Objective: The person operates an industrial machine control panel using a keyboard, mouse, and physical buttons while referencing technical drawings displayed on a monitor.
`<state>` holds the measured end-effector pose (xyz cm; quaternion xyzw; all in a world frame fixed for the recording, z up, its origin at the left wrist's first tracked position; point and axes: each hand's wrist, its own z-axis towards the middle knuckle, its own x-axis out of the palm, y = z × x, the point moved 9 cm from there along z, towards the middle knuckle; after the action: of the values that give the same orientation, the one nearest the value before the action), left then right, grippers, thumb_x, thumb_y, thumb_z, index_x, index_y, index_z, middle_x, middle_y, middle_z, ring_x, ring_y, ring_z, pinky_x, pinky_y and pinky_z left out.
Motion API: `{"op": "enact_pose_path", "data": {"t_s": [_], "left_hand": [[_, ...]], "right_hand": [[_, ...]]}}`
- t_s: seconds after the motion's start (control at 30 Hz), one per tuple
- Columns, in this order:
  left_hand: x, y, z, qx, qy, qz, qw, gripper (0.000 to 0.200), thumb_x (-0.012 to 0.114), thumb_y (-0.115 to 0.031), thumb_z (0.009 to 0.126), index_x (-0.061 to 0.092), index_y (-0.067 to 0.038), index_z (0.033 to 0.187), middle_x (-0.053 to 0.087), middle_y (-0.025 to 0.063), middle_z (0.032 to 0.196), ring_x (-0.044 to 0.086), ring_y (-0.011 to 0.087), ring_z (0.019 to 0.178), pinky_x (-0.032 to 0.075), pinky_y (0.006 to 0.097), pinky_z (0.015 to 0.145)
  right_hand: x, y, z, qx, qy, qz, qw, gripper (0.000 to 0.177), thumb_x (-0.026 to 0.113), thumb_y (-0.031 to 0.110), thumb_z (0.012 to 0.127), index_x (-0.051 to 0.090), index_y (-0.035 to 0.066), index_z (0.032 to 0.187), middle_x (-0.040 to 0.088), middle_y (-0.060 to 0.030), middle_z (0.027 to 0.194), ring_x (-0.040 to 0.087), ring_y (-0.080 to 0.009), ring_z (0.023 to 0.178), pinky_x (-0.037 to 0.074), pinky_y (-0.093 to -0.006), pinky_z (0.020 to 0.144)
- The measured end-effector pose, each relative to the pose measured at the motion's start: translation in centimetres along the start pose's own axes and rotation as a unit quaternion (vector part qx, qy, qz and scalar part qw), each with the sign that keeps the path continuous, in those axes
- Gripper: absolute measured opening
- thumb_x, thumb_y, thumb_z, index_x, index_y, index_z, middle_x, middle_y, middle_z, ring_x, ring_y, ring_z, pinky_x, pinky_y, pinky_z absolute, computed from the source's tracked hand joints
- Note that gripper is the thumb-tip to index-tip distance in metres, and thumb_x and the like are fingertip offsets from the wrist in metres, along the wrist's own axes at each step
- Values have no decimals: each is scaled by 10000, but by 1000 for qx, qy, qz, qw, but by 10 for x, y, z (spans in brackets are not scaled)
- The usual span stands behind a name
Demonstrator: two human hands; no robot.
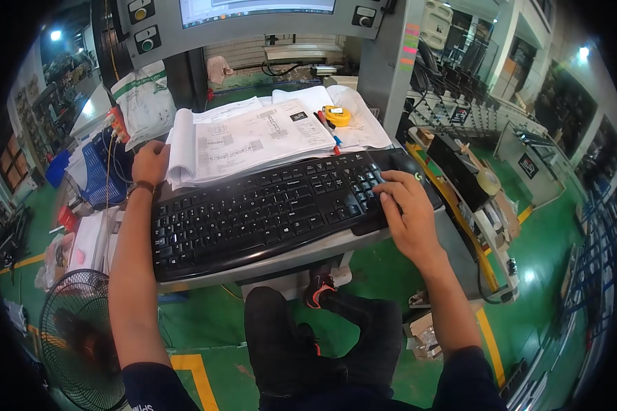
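Observation:
A black keyboard (pixel 253 212) lies along the front of the grey work surface. Above its number pad, my right hand (pixel 406 209) has its fingers stretched and loosely apart, fingertips at the keys. My left hand (pixel 150 163) rests beyond the keyboard's left end, beside the rolled edge of the paper drawings (pixel 253 140). Its fingers look loosely bent and partly hidden, with nothing visible in them. Behind the keyboard, the top drawing sheet shows technical line figures. A yellow tape measure (pixel 337 116) and several pens (pixel 326 125) lie on the papers' right side.
A screen (pixel 253 8) in a grey panel with buttons hangs above. A black mouse (pixel 403 162) sits right of the keyboard. At left are a blue basket (pixel 99 171), a white bag (pixel 142 103) and a fan (pixel 79 335). A cart with tape rolls (pixel 488 181) stands right.

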<state>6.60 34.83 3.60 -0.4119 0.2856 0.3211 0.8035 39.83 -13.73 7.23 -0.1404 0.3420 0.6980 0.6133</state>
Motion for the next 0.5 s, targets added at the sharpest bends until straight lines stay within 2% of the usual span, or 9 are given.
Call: {"op": "enact_pose_path", "data": {"t_s": [0.17,0.5], "left_hand": [[3,5,3,2,5,-3,1000,369,710,-413,954,835,-130,1154,821,142,1146,772,376,1095,593,462,948],[1,2,2,2,1,1,1000,363,711,-410,959,833,-125,1149,824,146,1126,777,377,1089,595,460,952]], "right_hand": [[4,4,3,-22,16,-29,999,131,674,45,997,762,43,1094,693,-144,1289,664,-362,1175,538,-459,993],[2,-1,7,0,7,-17,1000,147,655,64,1022,751,41,1131,694,-145,1288,666,-365,1176,536,-459,1002]]}}
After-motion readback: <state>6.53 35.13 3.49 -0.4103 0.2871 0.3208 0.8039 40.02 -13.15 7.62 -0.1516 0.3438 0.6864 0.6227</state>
